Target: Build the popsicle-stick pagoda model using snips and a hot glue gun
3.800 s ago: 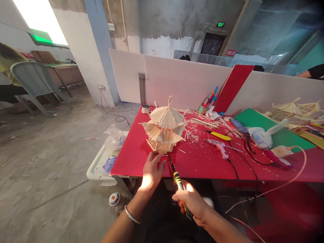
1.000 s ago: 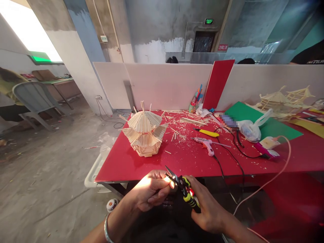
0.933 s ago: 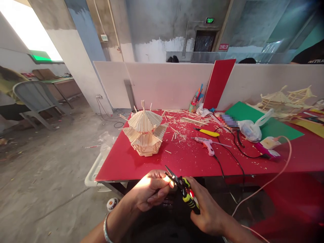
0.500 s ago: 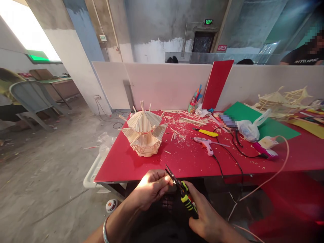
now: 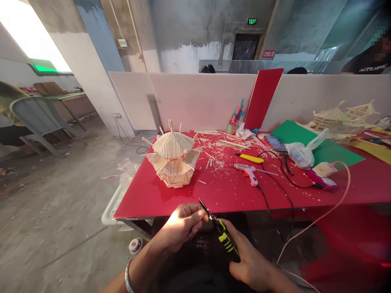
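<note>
My right hand is wrapped round the black and yellow-green handles of long-nose pliers, whose dark jaws point up and left. Beside the jaws, my left hand is closed in a pinch; what its fingertips hold is too small to make out. Both hands are in front of the near edge of the red table. Beyond them on the table stands a small pavilion model built of thin wooden sticks, with two tiers of roof.
A pink glue gun and a yellow utility knife lie right of the model. Loose sticks and shavings are scattered behind. A power strip with cords, a plastic bag and a green sheet are further right.
The plier jaws, slightly apart before, now look closed together near my left fingertips. My hands have otherwise hardly moved, and the view has shifted slightly.
</note>
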### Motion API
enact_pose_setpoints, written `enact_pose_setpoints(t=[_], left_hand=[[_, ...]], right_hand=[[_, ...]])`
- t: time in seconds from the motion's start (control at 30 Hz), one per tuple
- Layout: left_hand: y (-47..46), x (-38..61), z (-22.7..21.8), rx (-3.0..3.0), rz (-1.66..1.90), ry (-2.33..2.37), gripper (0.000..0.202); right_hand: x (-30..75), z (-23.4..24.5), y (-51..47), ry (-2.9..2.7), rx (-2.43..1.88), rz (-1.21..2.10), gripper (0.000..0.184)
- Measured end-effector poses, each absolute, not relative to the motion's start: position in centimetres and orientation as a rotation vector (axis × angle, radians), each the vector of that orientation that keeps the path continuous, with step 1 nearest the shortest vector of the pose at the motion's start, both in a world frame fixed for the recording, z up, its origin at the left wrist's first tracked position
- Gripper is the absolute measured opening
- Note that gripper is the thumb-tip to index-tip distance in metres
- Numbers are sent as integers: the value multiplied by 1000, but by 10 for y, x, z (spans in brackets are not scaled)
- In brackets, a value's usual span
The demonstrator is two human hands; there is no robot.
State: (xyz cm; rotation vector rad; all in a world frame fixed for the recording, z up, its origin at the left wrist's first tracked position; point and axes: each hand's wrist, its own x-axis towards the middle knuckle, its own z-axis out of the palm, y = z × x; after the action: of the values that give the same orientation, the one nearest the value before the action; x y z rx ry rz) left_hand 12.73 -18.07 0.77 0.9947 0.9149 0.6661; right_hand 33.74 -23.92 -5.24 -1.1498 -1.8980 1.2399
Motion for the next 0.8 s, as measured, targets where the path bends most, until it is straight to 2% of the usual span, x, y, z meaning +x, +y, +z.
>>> enact_pose_setpoints(t=[0.23,0.57,0.8], left_hand=[[-180,122,6,928,615,836,40],[-176,118,13,782,412,712,22],[-175,119,11,896,552,694,37]], right_hand=[[349,-84,-240,-2053,-1362,941,94],[358,-106,-237,-2174,-1230,699,90],[348,-86,-232,-2097,-1277,775,91]])
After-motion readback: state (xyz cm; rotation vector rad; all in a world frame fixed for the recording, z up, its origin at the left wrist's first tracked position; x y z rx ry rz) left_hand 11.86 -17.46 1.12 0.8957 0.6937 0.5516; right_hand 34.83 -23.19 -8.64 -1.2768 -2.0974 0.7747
